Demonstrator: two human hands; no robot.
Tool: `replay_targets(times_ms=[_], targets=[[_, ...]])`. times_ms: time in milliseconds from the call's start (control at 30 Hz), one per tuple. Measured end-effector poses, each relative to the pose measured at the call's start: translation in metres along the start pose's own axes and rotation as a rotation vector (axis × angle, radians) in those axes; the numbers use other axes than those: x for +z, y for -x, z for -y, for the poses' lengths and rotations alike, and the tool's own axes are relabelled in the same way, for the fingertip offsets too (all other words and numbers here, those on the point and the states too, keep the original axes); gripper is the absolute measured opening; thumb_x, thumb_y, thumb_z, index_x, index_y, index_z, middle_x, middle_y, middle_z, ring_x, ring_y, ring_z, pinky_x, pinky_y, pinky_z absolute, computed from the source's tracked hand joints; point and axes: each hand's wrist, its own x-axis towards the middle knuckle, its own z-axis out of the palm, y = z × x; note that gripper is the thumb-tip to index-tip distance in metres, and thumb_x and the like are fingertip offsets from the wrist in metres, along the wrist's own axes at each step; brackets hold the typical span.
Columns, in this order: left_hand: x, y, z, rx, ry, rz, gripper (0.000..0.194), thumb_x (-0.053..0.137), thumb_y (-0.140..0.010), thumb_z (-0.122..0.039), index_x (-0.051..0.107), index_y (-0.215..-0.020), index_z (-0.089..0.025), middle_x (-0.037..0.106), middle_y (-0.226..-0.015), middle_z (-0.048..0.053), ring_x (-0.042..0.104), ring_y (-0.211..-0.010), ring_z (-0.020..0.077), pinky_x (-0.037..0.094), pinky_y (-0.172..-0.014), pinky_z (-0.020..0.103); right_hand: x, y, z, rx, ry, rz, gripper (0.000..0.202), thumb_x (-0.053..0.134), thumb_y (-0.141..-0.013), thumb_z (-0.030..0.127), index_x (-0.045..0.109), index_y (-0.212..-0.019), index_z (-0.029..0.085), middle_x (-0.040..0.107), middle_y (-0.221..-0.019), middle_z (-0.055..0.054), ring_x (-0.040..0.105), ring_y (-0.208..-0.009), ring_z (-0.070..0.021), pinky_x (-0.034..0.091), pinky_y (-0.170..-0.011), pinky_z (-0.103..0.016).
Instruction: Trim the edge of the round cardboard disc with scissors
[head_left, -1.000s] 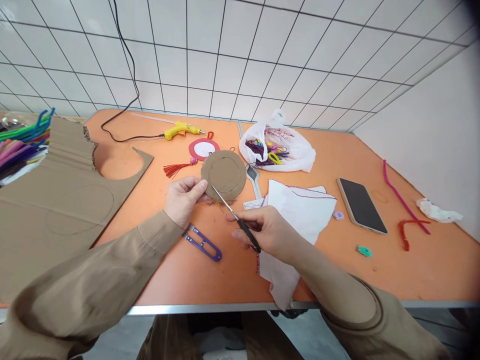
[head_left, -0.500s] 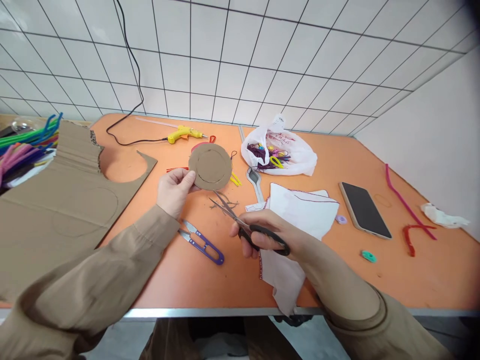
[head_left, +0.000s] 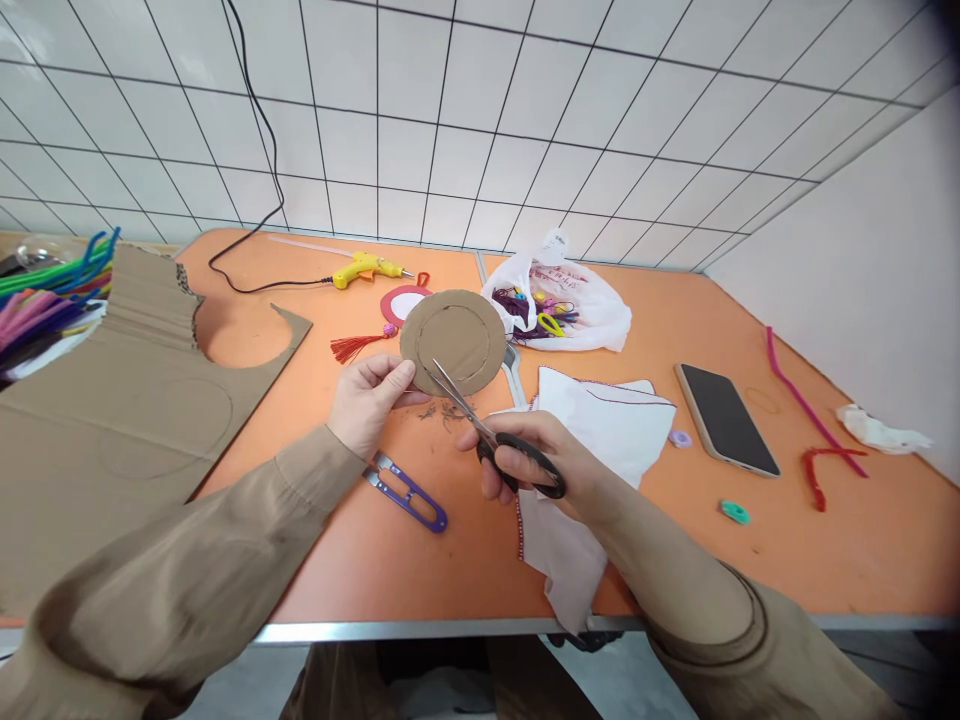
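Between thumb and fingers, my left hand (head_left: 375, 400) grips the lower left edge of a round cardboard disc (head_left: 457, 340), which has a smaller circle marked inside its rim. My right hand (head_left: 532, 455) is closed round the black handles of a pair of scissors (head_left: 457, 398). The blades are nearly together, and their tips lie over the lower part of the disc's face; whether they touch it I cannot tell. Purple thread snips (head_left: 412, 500) lie on the table below my left wrist. Dark scraps (head_left: 442, 412) are scattered under the disc.
A cut cardboard sheet (head_left: 150, 390) covers the left side. Behind the disc are a yellow glue gun (head_left: 367, 268), a red-rimmed ornament with a tassel (head_left: 360, 346) and a white plastic bag (head_left: 592, 310). White cloth (head_left: 600, 420), a phone (head_left: 727, 418) and pipe cleaners (head_left: 806, 395) lie to the right.
My left hand has moved the disc to the right and closer. The scissor tips now overlap the disc, and the blades are closer together. More of the red ornament shows.
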Motion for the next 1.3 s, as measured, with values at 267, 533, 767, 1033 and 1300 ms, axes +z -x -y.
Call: replay_targets(times_ms=[267, 533, 767, 1033, 1300], targets=[[-0.002, 0.001, 0.0, 0.013, -0.049, 0.018, 0.031, 0.083, -0.065, -0.043, 0.071, -0.068, -0.015, 0.074, -0.068, 0.005, 0.07, -0.061, 0.0165, 0.061, -0.061, 0.028, 0.003, 0.0, 0.005, 0.027, 0.046, -0.042, 0.047, 0.076, -0.067, 0.05, 0.064, -0.092, 0.012, 0.062, -0.058, -0.001, 0.057, -0.05, -0.0124, 0.045, -0.049, -0.024], [-0.001, 0.003, 0.002, 0.01, -0.024, 0.018, 0.026, 0.084, -0.066, -0.039, 0.074, -0.073, -0.016, 0.075, -0.072, 0.004, 0.071, -0.065, 0.0155, 0.062, -0.064, 0.025, 0.003, -0.002, -0.001, 0.03, 0.086, -0.076, 0.044, 0.076, -0.067, 0.048, 0.065, -0.092, 0.013, 0.059, -0.058, 0.001, 0.058, -0.05, -0.0128, 0.047, -0.048, -0.025], [0.0, 0.003, 0.0, -0.024, 0.009, 0.013, 0.027, 0.086, -0.062, -0.037, 0.074, -0.074, -0.016, 0.074, -0.071, 0.002, 0.071, -0.064, 0.0148, 0.062, -0.062, 0.025, 0.005, -0.003, -0.002, 0.016, 0.138, -0.105, 0.04, 0.072, -0.069, 0.043, 0.066, -0.094, 0.012, 0.059, -0.056, 0.001, 0.057, -0.051, -0.0122, 0.048, -0.049, -0.025], [0.007, 0.01, -0.002, -0.016, -0.074, -0.069, 0.034, 0.087, -0.058, -0.043, 0.074, -0.071, -0.014, 0.075, -0.072, 0.006, 0.073, -0.067, 0.0201, 0.063, -0.068, 0.032, 0.012, -0.001, -0.002, 0.022, 0.237, -0.095, 0.02, 0.07, -0.069, 0.029, 0.063, -0.082, 0.015, 0.046, -0.054, 0.005, 0.047, -0.052, -0.0111, 0.04, -0.05, -0.026], [0.011, 0.012, -0.003, -0.039, -0.089, -0.103, 0.035, 0.089, -0.053, -0.044, 0.074, -0.068, -0.015, 0.075, -0.07, 0.006, 0.072, -0.063, 0.0188, 0.062, -0.068, 0.032, 0.008, 0.0, -0.006, -0.088, 0.473, -0.099, 0.022, 0.065, -0.076, 0.031, 0.053, -0.064, 0.018, 0.036, -0.053, 0.006, 0.04, -0.051, -0.0103, 0.034, -0.049, -0.026]])
